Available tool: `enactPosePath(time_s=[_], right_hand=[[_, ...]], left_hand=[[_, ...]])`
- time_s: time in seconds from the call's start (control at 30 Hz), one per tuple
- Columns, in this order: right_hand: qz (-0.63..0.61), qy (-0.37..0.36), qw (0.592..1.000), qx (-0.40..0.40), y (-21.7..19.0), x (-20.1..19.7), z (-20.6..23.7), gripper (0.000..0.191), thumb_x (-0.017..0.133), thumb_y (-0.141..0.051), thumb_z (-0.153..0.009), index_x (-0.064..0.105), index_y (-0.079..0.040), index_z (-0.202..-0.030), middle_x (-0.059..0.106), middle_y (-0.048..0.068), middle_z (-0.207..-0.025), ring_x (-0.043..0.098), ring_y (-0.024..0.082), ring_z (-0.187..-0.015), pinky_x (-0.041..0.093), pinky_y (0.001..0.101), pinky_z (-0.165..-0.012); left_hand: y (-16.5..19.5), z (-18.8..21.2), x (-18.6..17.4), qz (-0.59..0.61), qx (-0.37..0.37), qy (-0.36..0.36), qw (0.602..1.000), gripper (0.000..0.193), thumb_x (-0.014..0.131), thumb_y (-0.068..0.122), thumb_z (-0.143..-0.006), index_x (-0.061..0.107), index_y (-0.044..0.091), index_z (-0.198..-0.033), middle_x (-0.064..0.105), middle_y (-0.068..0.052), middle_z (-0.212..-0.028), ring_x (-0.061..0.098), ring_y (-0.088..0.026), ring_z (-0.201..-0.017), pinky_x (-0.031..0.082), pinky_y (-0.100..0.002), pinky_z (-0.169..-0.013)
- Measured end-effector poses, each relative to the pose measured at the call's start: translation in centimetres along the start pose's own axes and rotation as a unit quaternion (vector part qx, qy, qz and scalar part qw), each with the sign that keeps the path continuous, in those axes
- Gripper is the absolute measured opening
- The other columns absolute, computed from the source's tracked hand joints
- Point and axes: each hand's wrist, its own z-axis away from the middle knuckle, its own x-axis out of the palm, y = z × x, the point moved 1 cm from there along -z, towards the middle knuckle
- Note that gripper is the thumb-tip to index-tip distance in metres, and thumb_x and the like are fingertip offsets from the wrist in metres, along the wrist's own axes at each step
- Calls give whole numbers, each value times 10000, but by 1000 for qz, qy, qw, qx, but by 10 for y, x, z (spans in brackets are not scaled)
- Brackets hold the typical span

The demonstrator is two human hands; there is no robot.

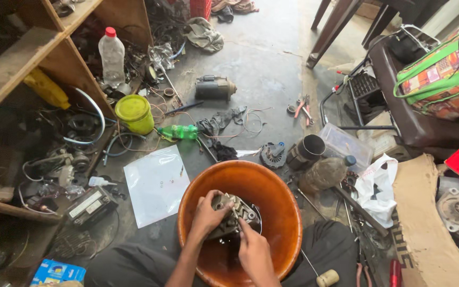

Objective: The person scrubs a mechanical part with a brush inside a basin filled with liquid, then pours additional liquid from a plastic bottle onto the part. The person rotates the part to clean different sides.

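The left hand (206,214) grips a grimy metal motor housing (233,214) over the orange basin (285,210). The right hand (252,247) pinches its lower edge. It looks mid-cleaning: grime remains on it.

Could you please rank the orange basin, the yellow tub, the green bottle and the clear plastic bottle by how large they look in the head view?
1. orange basin, though nearest the camera
2. clear plastic bottle and yellow tub: alike
3. green bottle

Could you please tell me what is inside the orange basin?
Inside the orange basin, both hands, left and right, hold a grey metal part over dark liquid. The part's underside is hidden.
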Motion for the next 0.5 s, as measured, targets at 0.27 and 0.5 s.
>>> enactPosePath(time_s=[0.27,0.5], right_hand=[[-653,-160,500,546,1,-12,-20,479,481,-186,-1035,471,-251,-1510,469,18,-727,307,92,-460,246,246,-400],[-669,-207,529,480,11,3,-18,467,478,-161,-1052,500,-222,-1514,472,73,-738,330,124,-482,264,263,-437]], left_hand=[[-10,4,6,-24,12,-27,999,495,850,440,-743,679,217,-1150,620,-115,-1100,674,-304,-1072,537,-406,-936],[-16,-3,11,-30,6,-22,999,497,858,443,-741,680,232,-1155,607,-122,-1114,675,-320,-1079,539,-411,-952]])
